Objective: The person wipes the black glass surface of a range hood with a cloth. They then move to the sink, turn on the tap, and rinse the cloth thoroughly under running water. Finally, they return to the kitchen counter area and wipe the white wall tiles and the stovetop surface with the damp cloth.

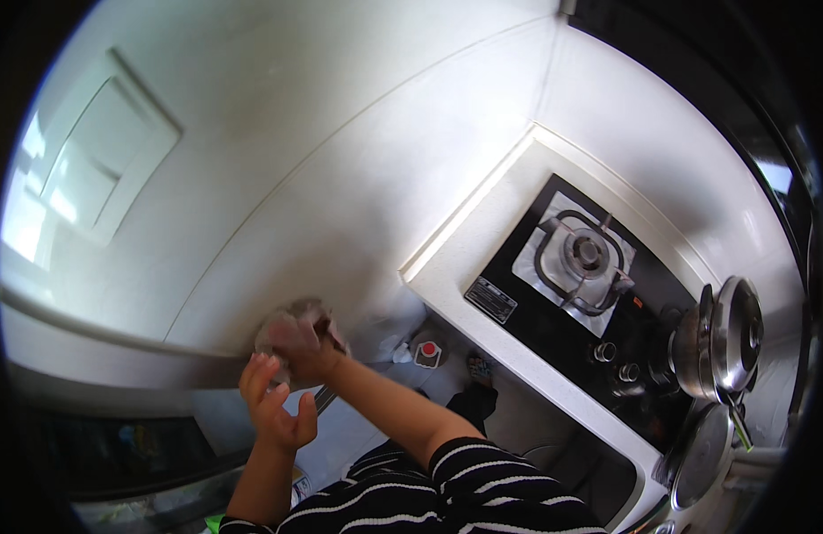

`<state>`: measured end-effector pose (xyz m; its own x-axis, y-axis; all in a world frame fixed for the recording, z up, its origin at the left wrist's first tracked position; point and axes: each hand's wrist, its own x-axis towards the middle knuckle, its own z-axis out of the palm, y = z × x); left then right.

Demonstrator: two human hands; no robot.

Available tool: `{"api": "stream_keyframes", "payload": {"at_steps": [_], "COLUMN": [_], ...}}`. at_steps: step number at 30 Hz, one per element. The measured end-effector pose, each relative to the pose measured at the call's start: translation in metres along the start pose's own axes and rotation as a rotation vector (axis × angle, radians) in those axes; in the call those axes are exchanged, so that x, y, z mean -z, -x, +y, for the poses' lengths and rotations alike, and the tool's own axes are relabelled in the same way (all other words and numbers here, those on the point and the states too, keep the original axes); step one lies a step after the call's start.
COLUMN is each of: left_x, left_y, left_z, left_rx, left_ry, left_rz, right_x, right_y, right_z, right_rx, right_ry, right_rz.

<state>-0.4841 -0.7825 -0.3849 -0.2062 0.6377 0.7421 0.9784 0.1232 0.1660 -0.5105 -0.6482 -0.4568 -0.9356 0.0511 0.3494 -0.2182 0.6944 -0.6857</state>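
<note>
My right hand (316, 360) reaches forward and presses a crumpled pinkish-grey cloth (294, 326) against the lower part of the white tiled wall (331, 220). The cloth is blurred and hides most of the fingers. Just below it my left hand (278, 407) is raised with its fingers apart and nothing in its palm. Its fingertips overlap the cloth in the picture; whether they touch it I cannot tell.
A white counter (444, 287) on the right carries a black gas hob (518, 267) and a lidded steel pot (695, 354). A white wall switch (111, 147) is at upper left. Down on the floor stands a container with a red cap (428, 349).
</note>
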Motion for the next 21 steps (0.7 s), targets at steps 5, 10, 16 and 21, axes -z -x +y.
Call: {"api": "stream_keyframes", "payload": {"at_steps": [5,10,16,21], "left_x": [-0.028,-0.063,-0.097,-0.135], "left_y": [-0.016,-0.039,-0.063,-0.09], "left_z": [-0.003,0.004,0.003,-0.006], "left_rx": [0.015,-0.022,-0.03,-0.063], "left_ry": [0.089,0.161,0.166,0.188], "left_rz": [-0.004,0.005,-0.034,-0.058], "right_x": [0.139,0.274,0.049,0.02], "right_y": [-0.075,-0.076,-0.019,0.006], "right_z": [0.131,0.253,0.195,0.105], "right_rx": [0.02,-0.386,-0.68,-0.677], "right_ry": [-0.035,-0.397,-0.499,-0.37], "right_rz": [1.293,1.24,1.317,1.278]}}
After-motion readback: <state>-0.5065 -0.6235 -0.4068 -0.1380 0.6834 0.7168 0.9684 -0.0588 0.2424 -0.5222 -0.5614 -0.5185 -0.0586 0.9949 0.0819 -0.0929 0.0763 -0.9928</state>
